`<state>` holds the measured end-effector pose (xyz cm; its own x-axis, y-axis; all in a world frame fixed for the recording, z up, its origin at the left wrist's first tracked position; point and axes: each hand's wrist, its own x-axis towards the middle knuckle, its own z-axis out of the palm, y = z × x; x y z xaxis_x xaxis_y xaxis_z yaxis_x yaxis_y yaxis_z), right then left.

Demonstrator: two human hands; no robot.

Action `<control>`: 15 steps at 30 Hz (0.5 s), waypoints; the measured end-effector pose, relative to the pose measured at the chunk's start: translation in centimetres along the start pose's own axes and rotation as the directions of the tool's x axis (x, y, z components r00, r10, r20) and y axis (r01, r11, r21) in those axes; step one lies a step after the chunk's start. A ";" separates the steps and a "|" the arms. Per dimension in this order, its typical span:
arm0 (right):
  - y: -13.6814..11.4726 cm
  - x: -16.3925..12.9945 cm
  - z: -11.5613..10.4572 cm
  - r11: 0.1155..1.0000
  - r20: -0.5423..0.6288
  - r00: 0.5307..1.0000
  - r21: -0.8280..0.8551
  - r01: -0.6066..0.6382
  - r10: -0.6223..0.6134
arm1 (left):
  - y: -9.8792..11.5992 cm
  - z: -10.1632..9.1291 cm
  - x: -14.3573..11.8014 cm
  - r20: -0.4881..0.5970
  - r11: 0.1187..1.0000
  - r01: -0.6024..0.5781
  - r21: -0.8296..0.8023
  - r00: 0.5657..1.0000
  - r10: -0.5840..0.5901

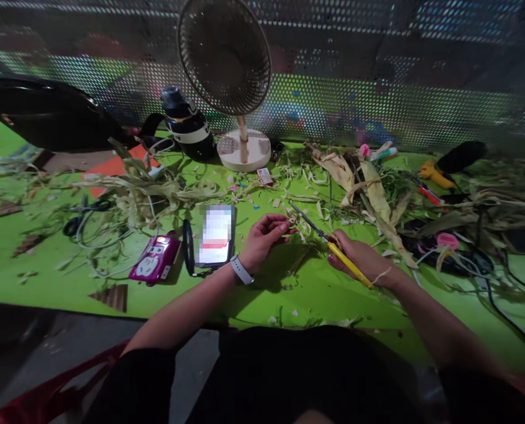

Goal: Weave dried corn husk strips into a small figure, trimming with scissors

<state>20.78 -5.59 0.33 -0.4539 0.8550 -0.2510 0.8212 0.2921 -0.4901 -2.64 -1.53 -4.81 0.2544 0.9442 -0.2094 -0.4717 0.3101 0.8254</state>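
My right hand (351, 256) is closed around the yellow handle of a slim tool (353, 265) with a long, thin metal end; I cannot make out its exact kind. That metal end points up and left, above scraps of dry corn husk. My left hand (265, 238), with a pale band on its wrist, pinches thumb and fingers together at a thin strip of corn husk (295, 227), just left of the tool's metal part. To the left of this hand lies a lit phone (216, 235). Larger dry corn husks (377, 191) are heaped beyond my right hand.
A fan (245, 150) and a dark bottle (192, 132) stand at the back before a perforated metal screen. Scissors (86, 213), a purple device (155, 259) and cables lie left. A yellow-and-black tool (437, 174) and more cables lie right. Husk scraps litter the green table (253, 306).
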 end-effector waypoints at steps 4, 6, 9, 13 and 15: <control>-0.2 0.1 0.1 0.999 -0.026 1.000 0.043 0.001 0.000 | 0.1 0.1 -0.1 0.006 1.000 0.007 0.004 1.000 -0.007; -0.4 0.1 0.1 0.998 -0.046 0.999 0.059 -0.008 0.010 | 0.2 0.1 -0.1 0.006 1.000 0.014 0.006 1.000 -0.014; -0.4 0.1 0.3 0.997 -0.083 0.995 0.059 -0.049 0.054 | 0.3 0.2 -0.2 0.005 1.000 0.026 0.004 1.000 -0.026; 0.5 0.6 0.6 0.988 -0.204 0.973 0.130 -0.080 0.106 | 0.4 0.2 -0.2 0.025 0.998 0.060 0.017 0.998 -0.060; 0.8 0.9 0.7 0.962 -0.269 0.948 0.253 -0.099 0.169 | 0.2 0.2 -0.3 0.030 0.998 0.064 -0.003 0.998 -0.064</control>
<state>20.75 -4.88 -0.88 -0.1986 0.9754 -0.0958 0.7477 0.0876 -0.6583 -2.65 -1.76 -4.48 0.3089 0.9187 -0.2460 -0.4568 0.3702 0.8089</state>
